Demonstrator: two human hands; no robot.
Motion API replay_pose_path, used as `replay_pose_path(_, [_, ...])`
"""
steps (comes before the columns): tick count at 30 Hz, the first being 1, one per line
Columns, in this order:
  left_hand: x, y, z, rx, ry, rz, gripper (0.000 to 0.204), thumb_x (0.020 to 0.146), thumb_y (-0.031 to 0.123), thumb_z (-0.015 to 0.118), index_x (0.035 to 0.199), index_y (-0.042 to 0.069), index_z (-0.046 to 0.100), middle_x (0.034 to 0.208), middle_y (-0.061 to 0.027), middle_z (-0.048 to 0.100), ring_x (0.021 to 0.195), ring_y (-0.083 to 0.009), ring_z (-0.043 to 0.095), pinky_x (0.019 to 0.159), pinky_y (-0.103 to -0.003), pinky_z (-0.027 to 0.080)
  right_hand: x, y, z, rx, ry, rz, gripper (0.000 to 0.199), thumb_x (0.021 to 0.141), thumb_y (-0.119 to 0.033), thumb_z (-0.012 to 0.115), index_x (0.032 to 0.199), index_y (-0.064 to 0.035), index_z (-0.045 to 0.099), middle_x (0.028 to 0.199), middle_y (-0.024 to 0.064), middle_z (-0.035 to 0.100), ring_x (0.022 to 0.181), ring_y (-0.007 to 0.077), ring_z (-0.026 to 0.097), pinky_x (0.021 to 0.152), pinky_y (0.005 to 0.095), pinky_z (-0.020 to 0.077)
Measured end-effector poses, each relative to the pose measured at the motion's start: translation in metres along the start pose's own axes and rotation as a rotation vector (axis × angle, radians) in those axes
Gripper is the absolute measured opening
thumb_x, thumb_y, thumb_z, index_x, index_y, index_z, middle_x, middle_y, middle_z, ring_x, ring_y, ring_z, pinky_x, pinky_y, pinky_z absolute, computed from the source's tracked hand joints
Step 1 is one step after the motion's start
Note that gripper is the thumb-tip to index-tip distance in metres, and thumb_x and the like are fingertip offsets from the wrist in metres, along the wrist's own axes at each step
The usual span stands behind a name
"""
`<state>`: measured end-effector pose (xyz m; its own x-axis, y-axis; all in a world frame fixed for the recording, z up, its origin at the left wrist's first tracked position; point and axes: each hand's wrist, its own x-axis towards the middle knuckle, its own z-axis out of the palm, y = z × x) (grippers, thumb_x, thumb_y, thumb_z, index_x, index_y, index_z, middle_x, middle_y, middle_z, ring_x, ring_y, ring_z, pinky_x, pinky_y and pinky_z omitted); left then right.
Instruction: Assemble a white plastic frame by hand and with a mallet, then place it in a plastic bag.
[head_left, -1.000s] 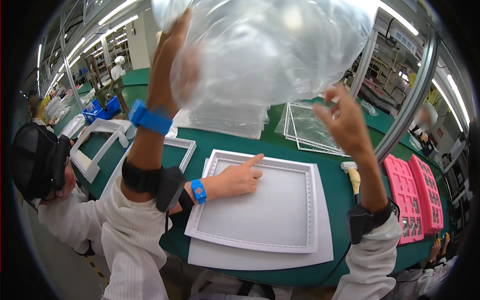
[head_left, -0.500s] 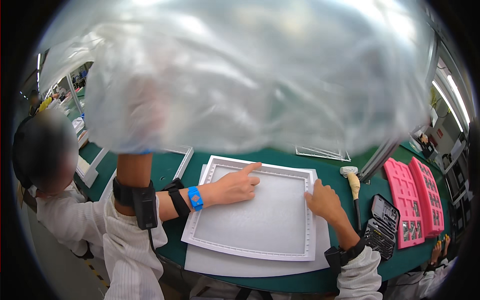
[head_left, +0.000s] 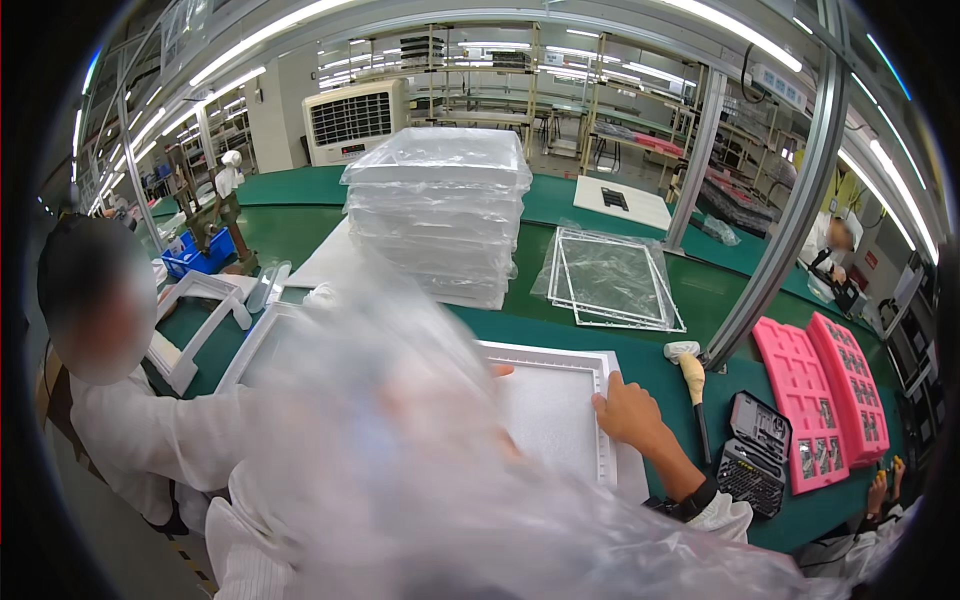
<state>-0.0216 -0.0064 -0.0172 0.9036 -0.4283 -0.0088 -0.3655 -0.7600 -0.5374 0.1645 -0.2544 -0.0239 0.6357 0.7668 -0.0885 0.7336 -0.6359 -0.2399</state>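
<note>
A white rectangular frame (head_left: 606, 430) with a notched rim and a pale sheet inside lies in front of me on a white board (head_left: 632, 470). My right hand (head_left: 632, 412) grips its right side, thumb on the rim. A clear plastic bag (head_left: 560, 530), smeared by motion, sweeps across the lower middle and covers much of the frame. Through it shows the blurred shape of my left hand (head_left: 415, 392), which appears to hold the bag up; its fingers are not distinct. Fingertips of a co-worker's hand (head_left: 502, 370) show past the bag, over the frame.
A stack of plastic-wrapped white panels (head_left: 435, 215) stands beyond the frame. Thin white frames on plastic (head_left: 612, 280) lie right of it. A rubber mallet (head_left: 692, 375), an open bit case (head_left: 755, 450) and pink foam trays (head_left: 800, 400) sit rightward. A co-worker (head_left: 130, 420) is close at left.
The plastic bag has come down and toward me from high in the view, with my left arm lowering. The stack and back shelves are now visible. My right hand stays on the frame.
</note>
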Motion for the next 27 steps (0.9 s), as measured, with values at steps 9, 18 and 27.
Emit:
replay_pose_path(9, [-0.029, 0.004, 0.004, -0.006, 0.001, -0.108, 0.008, 0.081, 0.008, 0.065, 0.084, 0.006, 0.072, 0.087, -0.0078, 0.057, 0.107, -0.0275, 0.059, 0.117, -0.045, 0.038, 0.002, 0.007, -0.010, -0.051, -0.033, -0.003, 0.041, 0.095, -0.032, 0.057, 0.113, 0.0046, 0.052, 0.105, 0.0307, 0.066, 0.101, 0.0487, 0.065, 0.088, 0.0558, 0.0511])
replay_pose_path(18, [-0.042, 0.023, 0.045, -0.095, 0.037, -0.218, 0.009, 0.082, 0.008, 0.064, 0.086, 0.005, 0.072, 0.089, -0.0083, 0.057, 0.108, -0.0279, 0.058, 0.117, -0.045, 0.038, -0.008, 0.001, -0.031, -0.172, -0.062, 0.053, 0.039, 0.093, -0.030, 0.061, 0.112, 0.0028, 0.053, 0.109, 0.0270, 0.065, 0.102, 0.0461, 0.063, 0.088, 0.0525, 0.0510])
replay_pose_path(27, [-0.061, 0.023, 0.088, -0.163, 0.041, -0.299, 0.010, 0.082, 0.008, 0.064, 0.087, 0.005, 0.072, 0.092, -0.0088, 0.058, 0.109, -0.0282, 0.058, 0.117, -0.045, 0.038, 0.051, -0.036, -0.021, 0.238, 0.198, -0.451, 0.019, 0.087, -0.017, 0.069, 0.099, -0.0029, 0.068, 0.105, 0.0179, 0.062, 0.099, 0.0358, 0.060, 0.087, 0.0432, 0.0476])
